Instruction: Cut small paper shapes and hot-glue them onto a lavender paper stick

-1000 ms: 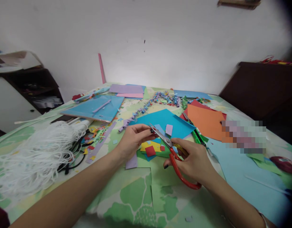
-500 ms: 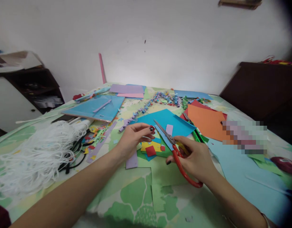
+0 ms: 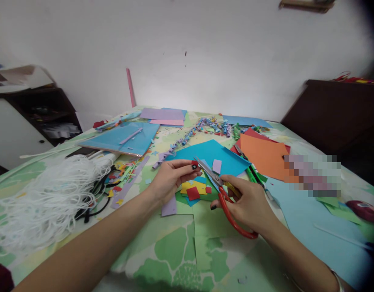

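Between the thumb and fingertips of my left hand (image 3: 171,178) is a small red paper piece (image 3: 195,163), mostly hidden by the fingers. My right hand (image 3: 247,200) grips a pair of scissors (image 3: 231,215) by the red handles. The blades point up and left, and their tips are right at the red piece; whether they touch it I cannot tell. Below the hands lie a red paper square (image 3: 193,193) and yellow paper pieces (image 3: 187,187) on green paper (image 3: 217,221). A small lilac paper piece (image 3: 216,166) rests on the blue sheet (image 3: 201,151) behind the blades.
A heap of white string (image 3: 53,202) spreads at the left. Behind it is a packet of blue paper (image 3: 122,138). A chain of curled paper rolls (image 3: 187,138) runs across the back. Orange paper (image 3: 262,156), a green cutter (image 3: 252,174) and light blue paper (image 3: 314,227) lie right.
My right hand has shifted slightly left, bringing the scissor tips up to the red paper piece in my left hand. My left hand has barely moved.
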The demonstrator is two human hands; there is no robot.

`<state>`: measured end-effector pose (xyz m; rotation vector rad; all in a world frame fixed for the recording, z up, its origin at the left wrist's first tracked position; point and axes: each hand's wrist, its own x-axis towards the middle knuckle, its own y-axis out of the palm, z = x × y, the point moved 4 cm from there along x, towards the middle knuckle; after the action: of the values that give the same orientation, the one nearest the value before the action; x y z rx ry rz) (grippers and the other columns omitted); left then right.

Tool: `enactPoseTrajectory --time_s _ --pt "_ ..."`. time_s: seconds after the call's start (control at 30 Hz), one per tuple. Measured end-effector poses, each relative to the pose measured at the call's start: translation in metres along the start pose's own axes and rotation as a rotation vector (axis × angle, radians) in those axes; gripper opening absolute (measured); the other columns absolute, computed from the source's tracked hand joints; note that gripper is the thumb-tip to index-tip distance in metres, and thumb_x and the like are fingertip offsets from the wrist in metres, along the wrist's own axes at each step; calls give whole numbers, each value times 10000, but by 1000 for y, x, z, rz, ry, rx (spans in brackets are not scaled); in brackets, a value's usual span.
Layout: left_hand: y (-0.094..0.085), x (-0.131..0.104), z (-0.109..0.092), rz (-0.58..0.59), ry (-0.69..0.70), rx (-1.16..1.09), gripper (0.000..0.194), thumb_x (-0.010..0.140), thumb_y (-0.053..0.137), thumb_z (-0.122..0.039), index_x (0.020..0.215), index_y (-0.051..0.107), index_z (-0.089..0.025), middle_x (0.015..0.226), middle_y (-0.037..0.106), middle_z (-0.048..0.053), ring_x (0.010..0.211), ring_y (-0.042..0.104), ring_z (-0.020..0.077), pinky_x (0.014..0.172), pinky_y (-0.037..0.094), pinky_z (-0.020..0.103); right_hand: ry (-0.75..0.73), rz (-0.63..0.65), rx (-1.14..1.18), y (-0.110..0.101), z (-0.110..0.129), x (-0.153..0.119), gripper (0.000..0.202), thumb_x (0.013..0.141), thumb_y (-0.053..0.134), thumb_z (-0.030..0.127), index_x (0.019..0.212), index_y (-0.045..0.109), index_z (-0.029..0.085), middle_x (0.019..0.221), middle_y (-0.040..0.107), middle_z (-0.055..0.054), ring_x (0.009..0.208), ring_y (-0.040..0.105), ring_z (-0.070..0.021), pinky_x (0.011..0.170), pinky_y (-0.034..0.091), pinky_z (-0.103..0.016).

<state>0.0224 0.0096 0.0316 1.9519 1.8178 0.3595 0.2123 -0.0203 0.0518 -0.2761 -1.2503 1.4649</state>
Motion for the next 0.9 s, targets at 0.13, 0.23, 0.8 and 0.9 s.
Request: enactPoseTrajectory --time_s 0.13,0.23,0.8,0.9 --pt "-1 1 0 -35 -4 -5 126 671 723 -92 796 704 -93 759 726 92 688 700 163 633 548 212 -15 15 -33 0 0 -1 438 681 701 452 1004 685 157 609 592 -6 519 493 -132 475 333 -233" --pt "-2 1 1 -51 -7 -12 122 670 711 -74 790 705 -93 765 721 84 704 699 160 645 547 208 -32 10 -43 0 -1 -2 464 700 680 477 1038 681 160 680 626 -33 523 508 -131 482 343 -237" --pt "-1 0 -8 -53 34 -38 161 685 670 -44 838 712 -74 886 727 123 861 698 196 848 539 256 48 -42 -123 -3 -8 -1 428 716 659 454 1043 680 178 698 646 -39 572 550 -162 524 373 -260" --pt "-1 0 -6 -35 54 -7 173 665 703 -57 835 710 -89 842 730 98 827 703 190 822 548 261 47 -45 -108 -4 -7 0 416 716 658 440 1034 671 173 639 616 -20 553 539 -158 502 354 -251"
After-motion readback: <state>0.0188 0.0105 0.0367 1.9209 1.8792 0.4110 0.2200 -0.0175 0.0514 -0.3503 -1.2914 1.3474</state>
